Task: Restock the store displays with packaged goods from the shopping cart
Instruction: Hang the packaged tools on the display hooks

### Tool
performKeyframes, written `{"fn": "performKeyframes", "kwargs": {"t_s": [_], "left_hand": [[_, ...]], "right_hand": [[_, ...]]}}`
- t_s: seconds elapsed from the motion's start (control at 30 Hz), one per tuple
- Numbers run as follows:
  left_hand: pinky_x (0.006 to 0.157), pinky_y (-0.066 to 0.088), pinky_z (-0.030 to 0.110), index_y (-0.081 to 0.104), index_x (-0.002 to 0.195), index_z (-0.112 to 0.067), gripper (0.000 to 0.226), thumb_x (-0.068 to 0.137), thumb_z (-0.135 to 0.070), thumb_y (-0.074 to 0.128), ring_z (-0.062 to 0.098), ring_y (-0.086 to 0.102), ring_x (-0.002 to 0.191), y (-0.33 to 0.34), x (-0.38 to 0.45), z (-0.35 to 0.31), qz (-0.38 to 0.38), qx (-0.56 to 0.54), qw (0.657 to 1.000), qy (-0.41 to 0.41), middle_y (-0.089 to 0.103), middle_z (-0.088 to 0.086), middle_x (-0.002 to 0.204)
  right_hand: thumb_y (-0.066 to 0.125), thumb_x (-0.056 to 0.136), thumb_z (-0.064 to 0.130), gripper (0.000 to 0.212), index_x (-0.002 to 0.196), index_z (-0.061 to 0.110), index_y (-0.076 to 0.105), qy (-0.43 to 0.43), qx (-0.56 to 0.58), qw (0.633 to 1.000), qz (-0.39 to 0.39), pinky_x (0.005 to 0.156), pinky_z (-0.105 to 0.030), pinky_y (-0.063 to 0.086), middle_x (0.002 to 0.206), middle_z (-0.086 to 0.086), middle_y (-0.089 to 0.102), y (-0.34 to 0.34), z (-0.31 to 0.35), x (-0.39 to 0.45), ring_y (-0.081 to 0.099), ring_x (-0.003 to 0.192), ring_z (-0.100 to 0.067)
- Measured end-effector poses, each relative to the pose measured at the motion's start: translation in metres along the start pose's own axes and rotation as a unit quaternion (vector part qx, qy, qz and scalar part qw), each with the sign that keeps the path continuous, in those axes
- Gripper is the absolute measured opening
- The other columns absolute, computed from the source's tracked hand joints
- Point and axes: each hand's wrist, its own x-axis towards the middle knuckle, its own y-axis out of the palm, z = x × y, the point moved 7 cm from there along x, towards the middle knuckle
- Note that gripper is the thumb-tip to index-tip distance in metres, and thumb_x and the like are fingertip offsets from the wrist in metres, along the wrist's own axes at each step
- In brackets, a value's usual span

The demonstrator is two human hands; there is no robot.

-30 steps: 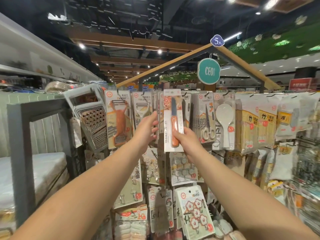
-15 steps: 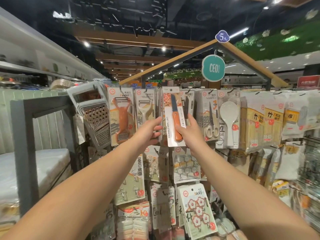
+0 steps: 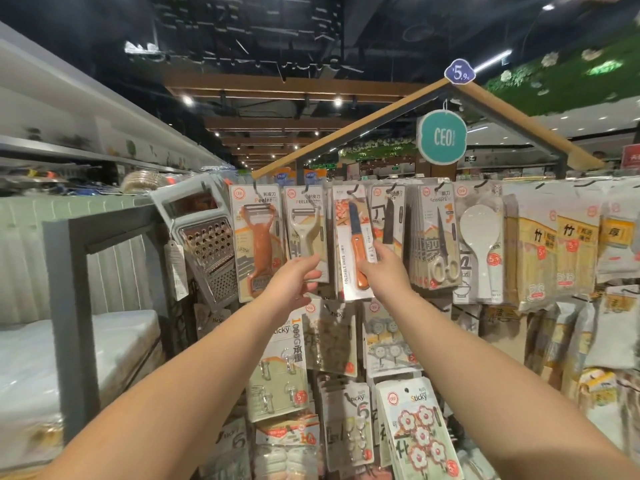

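The display rack (image 3: 512, 133) fills the centre and right of the frame, a house-shaped frame of wood and dark metal with a round teal sign (image 3: 442, 137) hanging under its peak and a small blue price tag (image 3: 459, 74) at the top. Rows of carded goods hang from its hooks.

At the left of the frame stands a grey metal frame (image 3: 69, 306) with a pale padded surface behind it. A metal grater (image 3: 207, 247) hangs tilted at the rack's left end.

Along the top row, left to right, hang an orange peeler pack (image 3: 258, 242), a white peeler pack (image 3: 306, 233), the folding knife pack (image 3: 353, 240), a dark knife pack (image 3: 388, 216), a stack of scissors packs (image 3: 438, 237) and a white rice paddle pack (image 3: 479, 240). Yellow bamboo-goods packs (image 3: 540, 247) follow at the right. Sticky-hook packs (image 3: 415, 431) fill the rows below.

The folding knife pack sits at centre frame, its top up at the hook line between the white peeler and the dark knife.

Your right hand (image 3: 384, 268) pinches that pack's lower right edge beside the orange handle. Your left hand (image 3: 294, 282) has its fingers loosely extended and touches the bottom edge of the white peeler pack, gripping nothing.
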Motion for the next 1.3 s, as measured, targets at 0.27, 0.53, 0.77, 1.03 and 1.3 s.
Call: {"fn": "performKeyframes", "kwargs": {"t_s": [0.27, 0.53, 0.77, 1.03, 1.3], "left_hand": [[0.077, 0.044, 0.031, 0.055, 0.115, -0.025, 0.021, 0.097, -0.035, 0.057, 0.017, 0.058, 0.099, 0.044, -0.039, 0.044, 0.057, 0.057, 0.996, 0.036, 0.065, -0.001, 0.114], [0.06, 0.039, 0.009, 0.056, 0.115, -0.016, 0.019, 0.096, -0.014, 0.06, -0.003, 0.053, 0.066, 0.157, -0.127, 0.146, 0.264, 0.117, 0.956, 0.046, 0.06, -0.006, 0.083], [0.06, 0.045, 0.014, 0.059, 0.104, -0.019, 0.015, 0.093, -0.026, 0.064, 0.008, 0.057, 0.075, 0.268, -0.276, 0.231, 0.499, 0.165, 0.851, -0.024, 0.063, 0.002, 0.091], [0.064, 0.048, 0.024, 0.059, 0.103, -0.017, 0.013, 0.094, -0.027, 0.061, 0.011, 0.055, 0.071, 0.331, -0.451, 0.324, 0.647, 0.217, 0.722, -0.112, 0.059, 0.0, 0.086], [0.049, 0.037, 0.022, 0.061, 0.11, -0.016, 0.03, 0.086, -0.032, 0.069, 0.008, 0.051, 0.056, 0.317, -0.507, 0.401, 0.63, 0.287, 0.678, -0.249, 0.059, 0.003, 0.079]], "right_hand": [[0.072, 0.089, 0.029, 0.083, 0.155, 0.01, 0.025, 0.124, 0.019, 0.992, 0.023, 0.099, -0.033, 0.039, 0.146, -0.008, 0.046, -0.022, -0.045, -0.062, 0.049, 0.131, -0.026], [0.069, 0.092, 0.02, 0.037, 0.126, 0.007, 0.062, 0.227, -0.034, 0.97, -0.08, 0.065, -0.017, 0.047, 0.097, -0.005, 0.068, -0.143, -0.14, -0.235, 0.061, 0.071, -0.004], [0.063, 0.093, 0.006, 0.015, 0.108, 0.001, 0.063, 0.379, -0.041, 0.909, -0.171, 0.052, -0.017, 0.039, 0.072, -0.004, 0.059, -0.227, -0.191, -0.451, 0.055, 0.055, -0.004], [0.061, 0.096, 0.011, 0.02, 0.076, 0.013, 0.057, 0.516, -0.003, 0.805, -0.294, 0.046, -0.018, 0.031, 0.075, -0.007, 0.058, -0.275, -0.227, -0.692, 0.047, 0.045, -0.003], [0.062, 0.097, 0.027, 0.012, 0.089, 0.018, 0.058, 0.621, 0.135, 0.713, -0.296, 0.06, -0.026, 0.042, 0.079, -0.003, 0.06, -0.243, -0.302, -0.792, 0.06, 0.064, -0.012]]}}
